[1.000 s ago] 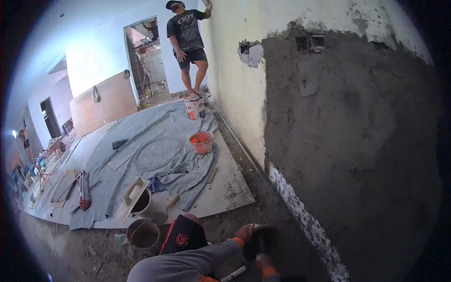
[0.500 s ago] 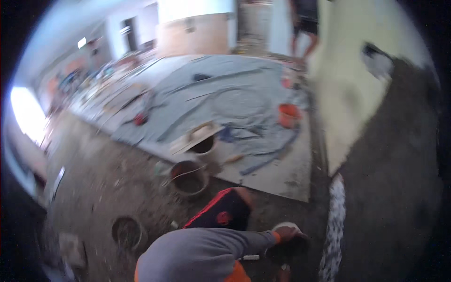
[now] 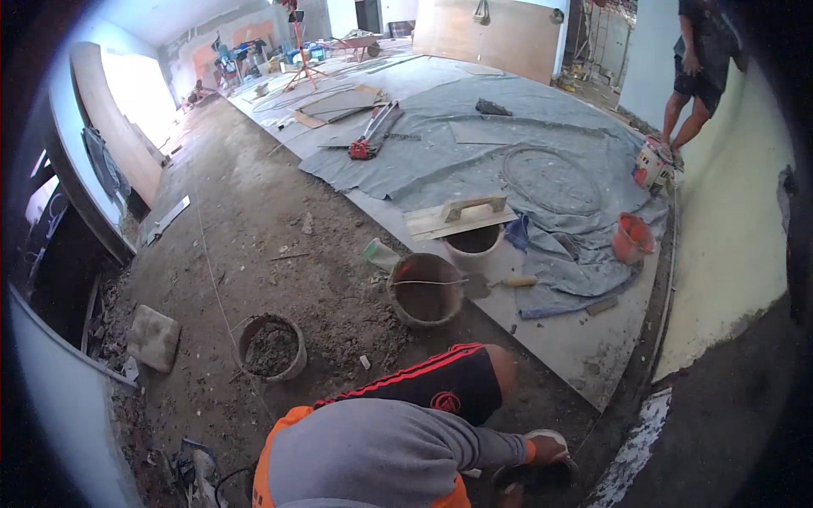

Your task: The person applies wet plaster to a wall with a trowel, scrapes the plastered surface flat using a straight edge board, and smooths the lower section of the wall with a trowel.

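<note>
1 dark bucket on floor, just off near corner of pale board. Left hand grasps bucket's rim; right hand, near it, partly cut off: cannot tell grip.

The head fisheye looks down across the floor.

a red wheelbarrow stands beyond the grey tarp.

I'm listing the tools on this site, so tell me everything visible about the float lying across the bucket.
The float has a long, flat, pale plate and a tan, wooden-looking handle on top. It rests handle up across the rim of a pale bucket, its left end jutting out farther.
</note>
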Available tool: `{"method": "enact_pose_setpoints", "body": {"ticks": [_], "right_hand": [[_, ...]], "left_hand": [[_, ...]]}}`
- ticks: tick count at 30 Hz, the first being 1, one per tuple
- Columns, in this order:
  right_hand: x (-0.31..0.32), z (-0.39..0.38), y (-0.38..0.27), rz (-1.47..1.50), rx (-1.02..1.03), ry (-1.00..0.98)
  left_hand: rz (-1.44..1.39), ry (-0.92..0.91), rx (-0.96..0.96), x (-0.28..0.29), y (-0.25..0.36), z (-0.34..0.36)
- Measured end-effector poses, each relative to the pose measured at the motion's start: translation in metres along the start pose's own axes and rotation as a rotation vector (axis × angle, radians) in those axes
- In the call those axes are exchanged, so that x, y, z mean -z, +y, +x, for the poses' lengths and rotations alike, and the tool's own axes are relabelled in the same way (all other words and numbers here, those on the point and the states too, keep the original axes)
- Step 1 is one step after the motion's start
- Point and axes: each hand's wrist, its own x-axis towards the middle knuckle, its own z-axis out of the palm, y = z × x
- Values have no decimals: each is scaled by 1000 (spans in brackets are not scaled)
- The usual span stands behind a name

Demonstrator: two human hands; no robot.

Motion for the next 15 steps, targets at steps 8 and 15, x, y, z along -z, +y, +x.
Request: {"method": "enact_pose_setpoints", "body": {"ticks": [8, 15], "right_hand": [[10, 5, -5, -50, -21, -24], [16, 10, -5, -47, -40, -37]], "left_hand": [[-62, 1, 69, 24, 8, -8], [-99, -37, 65, 23, 0, -3]]}}
